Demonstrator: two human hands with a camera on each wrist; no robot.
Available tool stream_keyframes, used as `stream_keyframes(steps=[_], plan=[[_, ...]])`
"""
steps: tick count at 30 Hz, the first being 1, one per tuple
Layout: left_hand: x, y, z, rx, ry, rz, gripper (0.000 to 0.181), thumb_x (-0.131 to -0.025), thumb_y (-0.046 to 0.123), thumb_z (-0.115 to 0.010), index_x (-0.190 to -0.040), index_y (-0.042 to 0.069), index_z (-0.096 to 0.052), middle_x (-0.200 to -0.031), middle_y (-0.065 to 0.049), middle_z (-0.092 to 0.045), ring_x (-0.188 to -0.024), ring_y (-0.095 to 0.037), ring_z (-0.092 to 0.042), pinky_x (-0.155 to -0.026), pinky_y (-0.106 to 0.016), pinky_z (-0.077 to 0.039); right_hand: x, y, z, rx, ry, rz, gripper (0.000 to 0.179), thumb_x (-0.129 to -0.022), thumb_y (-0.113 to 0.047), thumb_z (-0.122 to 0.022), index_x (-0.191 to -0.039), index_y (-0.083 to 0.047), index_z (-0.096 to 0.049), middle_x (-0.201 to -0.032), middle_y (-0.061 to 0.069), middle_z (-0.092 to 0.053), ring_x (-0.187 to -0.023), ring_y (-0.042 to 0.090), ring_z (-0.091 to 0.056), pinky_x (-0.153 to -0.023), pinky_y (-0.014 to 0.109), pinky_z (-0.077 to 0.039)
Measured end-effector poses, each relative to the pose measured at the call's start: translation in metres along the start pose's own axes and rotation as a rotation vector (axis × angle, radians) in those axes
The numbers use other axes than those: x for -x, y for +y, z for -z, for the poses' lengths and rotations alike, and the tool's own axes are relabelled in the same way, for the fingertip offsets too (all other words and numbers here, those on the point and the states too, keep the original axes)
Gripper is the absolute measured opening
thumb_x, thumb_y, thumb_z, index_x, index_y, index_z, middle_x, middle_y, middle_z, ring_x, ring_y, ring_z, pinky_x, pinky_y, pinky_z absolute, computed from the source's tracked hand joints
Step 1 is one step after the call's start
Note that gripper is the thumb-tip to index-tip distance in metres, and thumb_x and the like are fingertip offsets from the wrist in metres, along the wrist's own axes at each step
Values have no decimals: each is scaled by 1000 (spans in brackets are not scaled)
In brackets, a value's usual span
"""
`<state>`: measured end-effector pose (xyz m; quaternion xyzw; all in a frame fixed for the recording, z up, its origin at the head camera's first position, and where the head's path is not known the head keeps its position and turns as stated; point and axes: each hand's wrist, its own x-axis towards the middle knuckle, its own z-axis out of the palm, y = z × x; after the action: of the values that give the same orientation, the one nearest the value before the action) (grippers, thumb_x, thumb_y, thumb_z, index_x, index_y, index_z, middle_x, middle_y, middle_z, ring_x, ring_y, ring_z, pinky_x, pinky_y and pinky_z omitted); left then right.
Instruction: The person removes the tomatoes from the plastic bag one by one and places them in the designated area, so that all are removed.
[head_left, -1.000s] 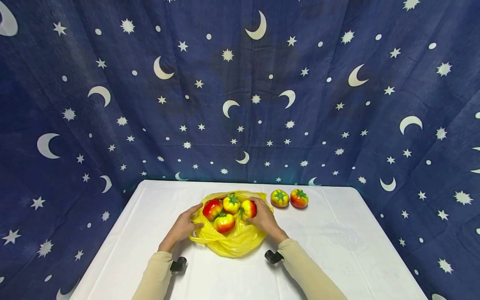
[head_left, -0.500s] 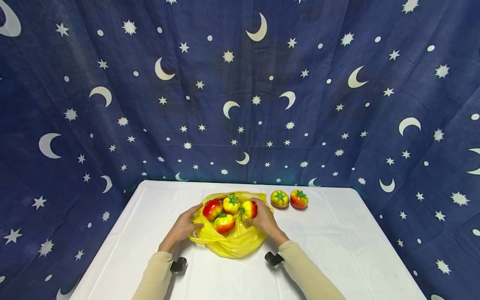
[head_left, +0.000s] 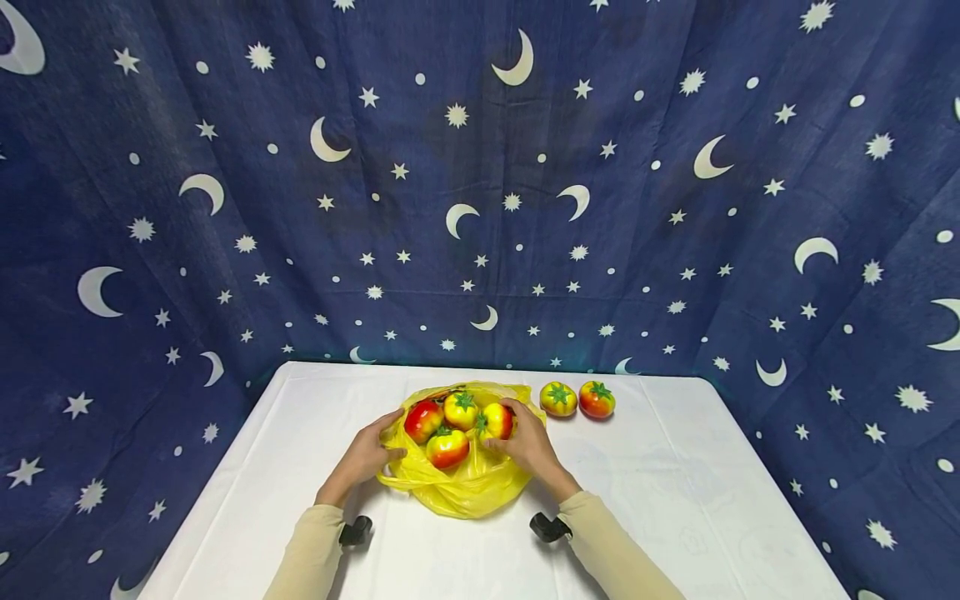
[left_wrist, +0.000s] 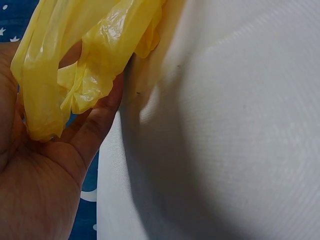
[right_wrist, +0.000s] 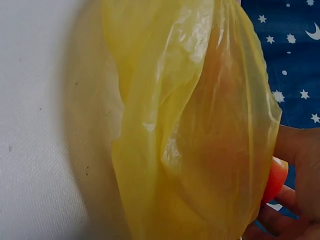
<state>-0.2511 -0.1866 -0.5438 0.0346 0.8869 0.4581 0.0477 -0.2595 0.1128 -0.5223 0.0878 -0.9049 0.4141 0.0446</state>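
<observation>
A yellow plastic bag (head_left: 480,493) lies with its mouth spread on the table, and several red-and-yellow tomatoes with green tops sit in it. At its left side my left hand (head_left: 366,450) holds the bag's edge; in the left wrist view the crumpled plastic (left_wrist: 45,100) runs between thumb and fingers. My right hand (head_left: 531,442) grips the rightmost tomato (head_left: 497,422) at the bag's mouth, thumb in front and fingers behind. Near it lie a red tomato (head_left: 423,420), a yellow one (head_left: 461,409) and a yellow-red one (head_left: 447,449). Plastic hides most of the held tomato in the right wrist view.
Two more tomatoes, one mostly yellow (head_left: 558,399) and one redder (head_left: 597,400), stand side by side on the white table (head_left: 675,500), right of the bag. Behind the table hangs a dark blue curtain (head_left: 420,292) with moons and stars.
My right hand and its tomato have shifted very slightly left within the bag's mouth. The left hand stays at the bag's edge.
</observation>
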Motion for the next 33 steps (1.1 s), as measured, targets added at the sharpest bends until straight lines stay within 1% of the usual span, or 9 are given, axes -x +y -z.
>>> stream_keyframes(steps=[6,10,15,20,24,29,33], plan=[[0,-1,0,-8,1,-8,76,-80,4,-74,-149,13,-43,-155,-16,-41,-145,-42,-33,-118,-61,-25,4,-4,3,-70,18,1,73,-70,-20,-88,-133,-9,-55,-131,15,-62,-122,33,-57,-109,52,-44],[0,-2,1,-11,5,-17,76,-80,5,-74,-148,13,-44,-154,-17,-42,-144,-42,-34,-118,-61,-26,8,-6,6,-110,21,-5,73,-70,-22,-88,-134,-11,-55,-129,12,-63,-121,31,-58,-107,50,-47],[0,-1,1,-3,5,-10,76,-80,5,-75,-148,14,-44,-154,-16,-42,-145,-41,-33,-119,-61,-25,11,-7,10,-120,19,29,74,-71,-23,-88,-136,-15,-53,-131,11,-60,-120,30,-58,-104,49,-49],[1,0,2,5,3,-8,76,-79,5,-75,-148,13,-45,-154,-16,-42,-145,-42,-32,-119,-61,-24,13,-7,13,-133,31,67,78,-69,-21,-89,-138,-18,-54,-129,11,-57,-119,27,-57,-103,47,-50],[1,0,2,19,3,-1,76,-79,4,-74,-148,13,-45,-155,-16,-41,-146,-41,-32,-119,-61,-23,15,-5,14,-136,32,108,78,-70,-24,-88,-139,-17,-53,-128,9,-56,-116,24,-57,-99,42,-54],[-1,-3,0,15,1,-1,75,-79,4,-74,-148,13,-45,-154,-16,-42,-145,-41,-33,-119,-62,-23,17,-6,15,-162,20,121,75,-71,-25,-88,-138,-16,-54,-130,6,-54,-115,22,-57,-96,36,-56],[-2,-5,0,18,6,-11,75,-79,4,-74,-148,13,-45,-154,-16,-43,-145,-41,-34,-119,-62,-24,19,-7,17,-191,21,127,73,-71,-23,-88,-135,-17,-54,-130,5,-55,-116,22,-57,-96,38,-57]])
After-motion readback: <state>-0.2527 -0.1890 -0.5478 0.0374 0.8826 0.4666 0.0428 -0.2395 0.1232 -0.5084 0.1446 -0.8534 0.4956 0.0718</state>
